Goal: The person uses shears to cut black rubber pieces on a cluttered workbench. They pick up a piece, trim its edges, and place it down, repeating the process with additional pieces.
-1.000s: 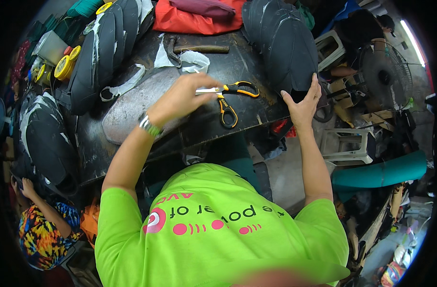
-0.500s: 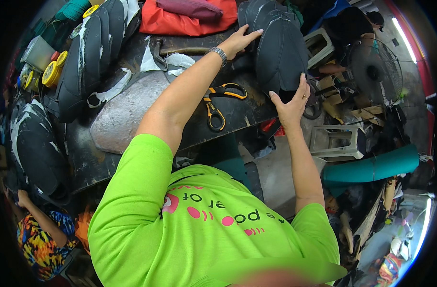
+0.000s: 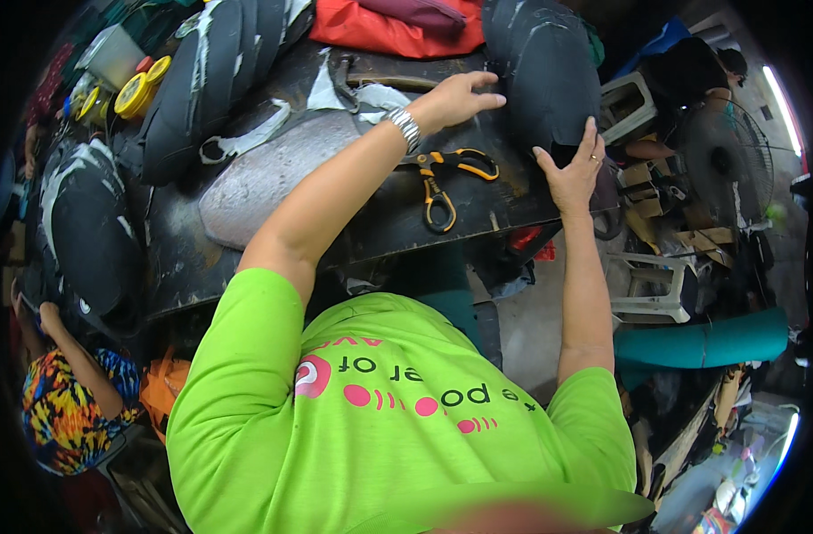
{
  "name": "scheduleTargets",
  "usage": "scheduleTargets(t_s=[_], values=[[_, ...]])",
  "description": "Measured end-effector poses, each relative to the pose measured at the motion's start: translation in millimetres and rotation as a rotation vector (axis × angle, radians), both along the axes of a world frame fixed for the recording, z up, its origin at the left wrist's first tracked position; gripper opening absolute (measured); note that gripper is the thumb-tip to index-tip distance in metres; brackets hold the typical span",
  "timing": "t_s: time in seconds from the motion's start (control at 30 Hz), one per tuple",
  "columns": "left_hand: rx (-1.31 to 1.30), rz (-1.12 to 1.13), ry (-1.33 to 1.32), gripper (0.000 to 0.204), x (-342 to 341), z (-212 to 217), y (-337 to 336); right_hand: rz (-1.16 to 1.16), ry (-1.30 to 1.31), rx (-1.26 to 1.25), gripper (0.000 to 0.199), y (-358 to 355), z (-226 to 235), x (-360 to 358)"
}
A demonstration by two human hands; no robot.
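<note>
since half second ago, left hand (image 3: 455,96) shifted little, fingers spread flat, resting at left edge of black padded dome-shaped piece (image 3: 540,67), gripping nothing. right hand (image 3: 571,173) open too, palm pressed on piece's near lower edge. piece sits at far right corner of dark worn worktable (image 3: 371,214). orange-handled scissors (image 3: 442,178) lie untouched mid-table, near front edge, just beside left wrist. judgement: piece only being steadied or positioned; no cutting under way, most work left.

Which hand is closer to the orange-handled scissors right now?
Left. The left hand hovers just above the scissors, at the black piece's edge; the right hand rests on that piece, further right.
</note>
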State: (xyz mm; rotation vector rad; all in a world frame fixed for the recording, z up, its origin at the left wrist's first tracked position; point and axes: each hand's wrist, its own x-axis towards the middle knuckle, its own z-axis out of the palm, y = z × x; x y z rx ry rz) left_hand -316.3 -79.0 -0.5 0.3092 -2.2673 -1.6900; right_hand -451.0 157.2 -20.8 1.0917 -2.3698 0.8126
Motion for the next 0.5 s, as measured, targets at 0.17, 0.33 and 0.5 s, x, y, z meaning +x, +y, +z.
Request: scheduleTargets(t_s=[0.17, 0.33, 0.5], values=[[0.112, 0.007, 0.179, 0.035, 137, 35, 31, 0.001, 0.032, 0.068, 0.111, 6, 15, -1], [-0.276, 0.379, 0.478, 0.011, 284, 96, 69, 0.153, -0.263, -0.611, 0.054, -14, 83, 52], [-0.702, 0.566, 1.295, 0.037, 358, 175, 92, 1.04, 0.151, -0.922, 0.032, 1, 190, 154]])
